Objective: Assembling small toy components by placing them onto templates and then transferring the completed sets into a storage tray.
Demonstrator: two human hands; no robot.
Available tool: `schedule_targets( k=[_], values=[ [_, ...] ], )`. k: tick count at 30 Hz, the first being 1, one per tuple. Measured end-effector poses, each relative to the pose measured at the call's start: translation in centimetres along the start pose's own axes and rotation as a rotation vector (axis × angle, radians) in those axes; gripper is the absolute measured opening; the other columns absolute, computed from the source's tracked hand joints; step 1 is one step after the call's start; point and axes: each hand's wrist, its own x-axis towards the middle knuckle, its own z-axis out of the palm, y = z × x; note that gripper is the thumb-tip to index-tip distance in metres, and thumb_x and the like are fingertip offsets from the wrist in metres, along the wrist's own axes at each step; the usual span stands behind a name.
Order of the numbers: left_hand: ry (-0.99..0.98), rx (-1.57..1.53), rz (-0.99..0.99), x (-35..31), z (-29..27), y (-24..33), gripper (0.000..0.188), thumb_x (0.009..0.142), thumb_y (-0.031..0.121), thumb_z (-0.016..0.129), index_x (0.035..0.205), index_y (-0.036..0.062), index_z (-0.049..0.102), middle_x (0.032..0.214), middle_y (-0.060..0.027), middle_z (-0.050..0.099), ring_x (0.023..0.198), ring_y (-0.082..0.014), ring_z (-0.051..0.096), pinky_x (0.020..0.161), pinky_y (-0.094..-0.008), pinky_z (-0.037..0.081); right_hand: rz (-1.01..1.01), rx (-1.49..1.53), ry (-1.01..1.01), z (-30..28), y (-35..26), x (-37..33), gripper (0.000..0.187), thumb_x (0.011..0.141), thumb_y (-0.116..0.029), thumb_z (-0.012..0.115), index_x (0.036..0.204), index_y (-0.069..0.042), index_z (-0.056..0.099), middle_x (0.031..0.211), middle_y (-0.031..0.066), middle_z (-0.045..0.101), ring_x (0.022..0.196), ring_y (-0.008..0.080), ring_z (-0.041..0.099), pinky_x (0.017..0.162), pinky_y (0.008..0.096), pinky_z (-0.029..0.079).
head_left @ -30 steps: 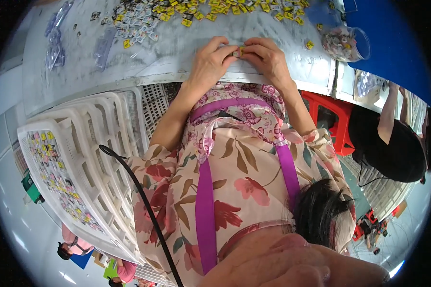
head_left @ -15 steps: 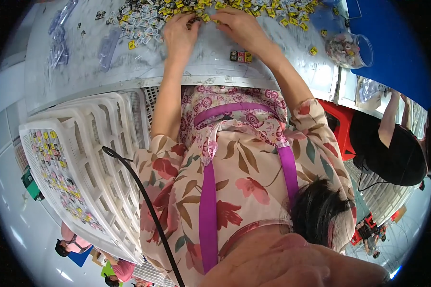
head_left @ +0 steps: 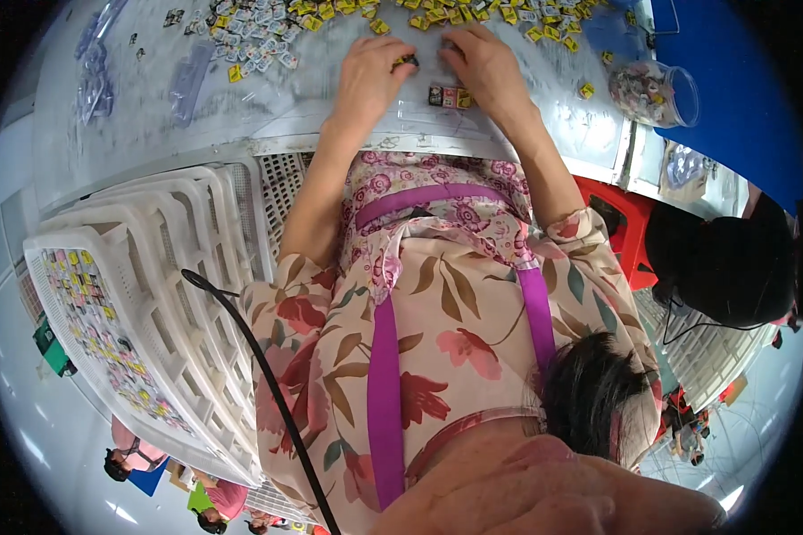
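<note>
My left hand [head_left: 372, 82] is over the grey worktop, its thumb and fingers closed on a small dark-and-yellow block [head_left: 409, 60]. To its right, my right hand [head_left: 492, 75] has bent fingers with a gap between thumb and fingertips, and nothing shows in it. Between my wrists lies a short row of small printed blocks [head_left: 449, 96], black, pink-red and yellow, side by side near the table's front edge. Beyond both hands spreads a loose heap of yellow-and-black blocks [head_left: 437, 16], with pale blue-white ones [head_left: 254, 40] at its left.
Clear plastic trays [head_left: 189, 82] lie on the worktop [head_left: 285, 111] at left. A clear jar [head_left: 651, 94] of small pieces stands at right beside a blue surface [head_left: 732, 98]. White crates [head_left: 152, 294] stack at my left, a red stool [head_left: 629, 227] at right. Other people [head_left: 134, 446] are farther off.
Both hands have drawn back from the heap toward me. My left hand has moved right with a small block in its fingers. The row of blocks stays in place.
</note>
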Motion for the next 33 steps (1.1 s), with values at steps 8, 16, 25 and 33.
schedule_targets(
  k=[8, 16, 25, 33],
  values=[
    [-0.072, -0.076, 0.103, 1.9, 2.3, 1.7, 0.026, 0.076, 0.016, 0.078, 0.101, 0.0062, 0.075, 0.103, -0.0106, 0.071, 0.097, -0.0323, 0.064, 0.088, -0.0406, 0.050, 0.176, 0.126, 0.026, -3.0, 1.7, -2.5, 0.024, 0.090, -0.011, 0.066, 0.113, -0.004, 0.069, 0.098, 0.0132, 0.068, 0.083, 0.0300, 0.068, 0.074, 0.0363, 0.052],
    [-0.127, -0.147, 0.078, 2.3, 2.3, 3.0, 0.027, 0.076, 0.014, 0.078, 0.101, 0.0065, 0.075, 0.098, -0.0118, 0.071, 0.094, -0.0325, 0.064, 0.085, -0.0401, 0.051, 0.072, 0.130, 0.081, -2.7, 2.6, -2.6, 0.024, 0.090, -0.011, 0.066, 0.113, -0.005, 0.069, 0.096, 0.0129, 0.068, 0.082, 0.0279, 0.068, 0.073, 0.0359, 0.052],
    [-0.125, 0.002, 0.153, 8.5, 0.3, 3.2, 0.019, 0.089, 0.002, 0.062, 0.107, 0.0018, 0.069, 0.087, -0.0100, 0.068, 0.078, -0.0187, 0.064, 0.061, -0.0361, 0.053, 0.014, -0.041, 0.352, -3.4, 5.2, 3.8, 0.022, 0.089, -0.008, 0.060, 0.110, -0.003, 0.067, 0.099, 0.0187, 0.065, 0.087, 0.0387, 0.064, 0.078, 0.0425, 0.051],
    [-0.112, -0.026, 0.061, 8.2, 0.8, 2.3, 0.024, 0.086, 0.010, 0.066, 0.109, 0.0055, 0.071, 0.090, -0.0098, 0.069, 0.077, -0.0206, 0.065, 0.066, -0.0353, 0.054, 0.061, -0.011, 0.177, -4.3, 6.4, 4.6, 0.020, 0.090, -0.008, 0.059, 0.107, -0.003, 0.067, 0.101, 0.0187, 0.065, 0.089, 0.0394, 0.064, 0.077, 0.0458, 0.050]
  ],
)
